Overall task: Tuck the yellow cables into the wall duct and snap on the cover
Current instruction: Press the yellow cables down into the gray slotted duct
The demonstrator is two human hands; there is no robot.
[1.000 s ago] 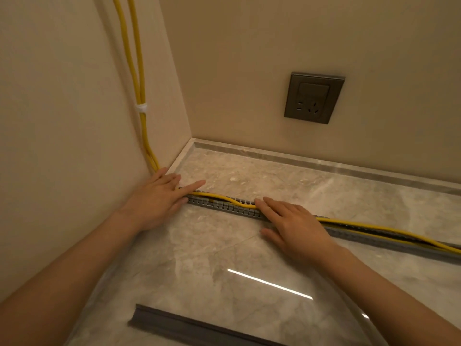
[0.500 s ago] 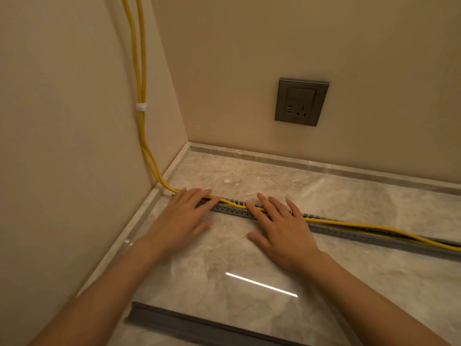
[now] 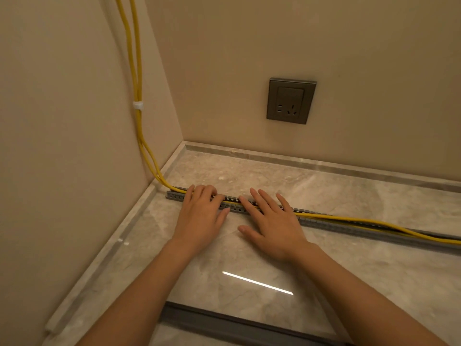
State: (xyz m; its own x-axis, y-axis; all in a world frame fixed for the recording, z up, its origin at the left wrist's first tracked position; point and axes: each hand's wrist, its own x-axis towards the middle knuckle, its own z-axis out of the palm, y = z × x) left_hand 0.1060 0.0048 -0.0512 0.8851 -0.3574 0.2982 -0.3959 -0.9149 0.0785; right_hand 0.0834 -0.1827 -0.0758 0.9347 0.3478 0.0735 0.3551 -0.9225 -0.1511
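Two yellow cables (image 3: 136,71) run down the left wall, held by a white clip (image 3: 138,105), then bend onto the marble surface and follow a grey slotted duct (image 3: 331,224) to the right. My left hand (image 3: 202,216) lies flat with its fingers pressing on the cables at the duct's left part. Just to its right, my right hand (image 3: 272,221) is spread flat, fingertips on the duct. Further right the cables ride above the duct's edge. The grey duct cover (image 3: 224,320) lies loose near me.
A grey wall socket (image 3: 290,100) sits on the back wall above the marble surface (image 3: 324,186). Beige walls meet in a corner at the back left. A raised marble lip borders the surface along both walls.
My left hand has slid right along the duct, away from the wall corner, and now sits close to my right hand. The duct's left end has come into sight.
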